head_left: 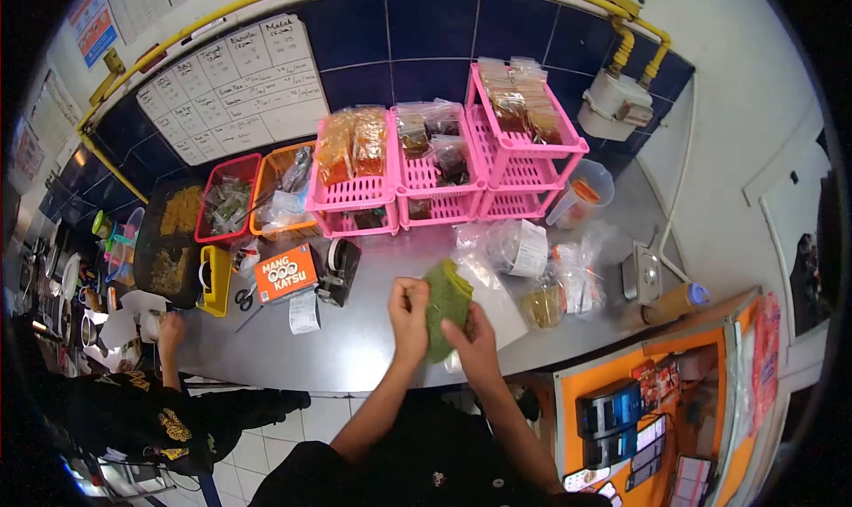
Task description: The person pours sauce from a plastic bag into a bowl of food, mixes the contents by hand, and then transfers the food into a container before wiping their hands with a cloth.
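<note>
A folded green cloth [450, 305] is held up in front of me, over the front part of the steel counter [373, 338]. My left hand [408, 316] is closed on its left edge, fingers curled. From the right, my right hand [475, 340] grips the lower right side, thumb pressed against the cloth. Behind and to the right lies a clear plastic sheet [493, 298]. Close by are a clear bag with a white label [530, 248] and a bag of yellowish liquid [542, 306].
Pink racks [435, 207] with sauce packets stand along the wall. An orange box [287, 274], a tape dispenser [338, 272] and scissors [244, 299] lie left. A steel container [641, 274] sits right. A co-worker's hand [171, 331] is at far left.
</note>
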Available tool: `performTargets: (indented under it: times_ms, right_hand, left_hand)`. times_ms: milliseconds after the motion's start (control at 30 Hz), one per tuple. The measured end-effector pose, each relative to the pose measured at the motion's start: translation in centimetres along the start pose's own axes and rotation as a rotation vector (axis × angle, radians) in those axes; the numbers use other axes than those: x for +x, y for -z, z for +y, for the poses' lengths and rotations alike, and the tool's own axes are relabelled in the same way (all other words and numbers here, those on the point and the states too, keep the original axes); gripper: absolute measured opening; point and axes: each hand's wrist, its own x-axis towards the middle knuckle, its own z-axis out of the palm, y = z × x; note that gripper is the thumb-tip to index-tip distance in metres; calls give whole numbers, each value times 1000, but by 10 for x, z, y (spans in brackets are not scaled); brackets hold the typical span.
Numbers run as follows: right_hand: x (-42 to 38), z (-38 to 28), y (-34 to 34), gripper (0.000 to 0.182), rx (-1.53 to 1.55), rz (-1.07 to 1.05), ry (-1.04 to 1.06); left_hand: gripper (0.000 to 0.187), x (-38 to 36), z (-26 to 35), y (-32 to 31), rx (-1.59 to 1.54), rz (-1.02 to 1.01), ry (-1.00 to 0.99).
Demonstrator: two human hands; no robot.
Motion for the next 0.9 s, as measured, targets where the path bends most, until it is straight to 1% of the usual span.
performTargets:
  times_ms: [33,67,100,133,167,200,233,267,300,333,367,400,433,467,500,533,567,600,667,700,767,800,867,900]
  right_hand:
    - [3,-3,-2,56,50,30,-57]
    - [3,-6,1,56,45,41,-56]
    - [0,-10,6,53,322,78,-78]
    - [-4,-13,12,51,600,118,-96]
    - [-10,-6,22,52,696,106,-217]
    - [-19,-2,27,52,692,127,-218]
    - [-28,2,32,54,775,21,-186]
    - [-35,2,34,57,859,-88,-149]
    - [-39,0,35,57,860,-68,-143]
    - [-43,-3,32,56,801,50,-136]
    - [-46,-6,28,56,743,170,-128]
    - [-46,-6,29,56,745,192,-117]
    - [-46,-6,30,52,740,291,-115]
    - [-45,-7,33,49,733,384,-109]
    - [-47,-9,36,49,732,402,-100]
    - [-49,-12,40,43,699,441,-120]
    - [-50,-15,43,38,666,475,-139]
    - [-53,-18,46,38,666,480,-132]
    - [-57,-29,48,31,733,466,-244]
    - [-60,-34,48,31,738,461,-238]
    - [-64,-43,50,34,738,387,-267]
    - [-66,-44,50,34,743,384,-264]
    - [-67,-46,51,32,765,357,-308]
    - [-67,-45,51,32,767,355,-303]
  left_hand:
    - [28,-8,1,-3,-1,-9,8]
    - [55,-14,2,-7,5,-52,-28]
    - [90,-20,2,-11,8,-94,-60]
    - [90,-23,2,-14,-2,-102,-49]
    - [114,-25,2,-16,79,-244,-49]
    - [140,-28,1,-18,160,-388,-48]
    - [148,-31,-10,-19,168,-449,-55]
    - [148,-34,-17,-22,162,-464,-41]
    - [145,-36,-22,-25,135,-521,152]
    - [142,-40,-27,-27,113,-581,348]
    - [142,-46,-27,-31,115,-605,360]
    - [139,-53,-26,-38,59,-620,223]
    - [135,-60,-25,-43,0,-630,88]
    - [135,-63,-24,-46,-9,-650,89]
    - [131,-69,-22,-47,55,-720,29]
    - [127,-73,-19,-48,118,-786,-38]
    - [108,-78,-11,-51,66,-771,-51]
    - [108,-79,-1,-53,62,-779,-54]
    - [78,-76,15,-54,559,-743,-464]
    - [78,-75,18,-54,562,-744,-473]
    - [70,-73,23,-54,460,-876,-305]
    - [70,-72,26,-52,464,-878,-309]
    - [86,-67,33,-49,706,-985,-513]
    - [86,-67,36,-48,707,-986,-518]
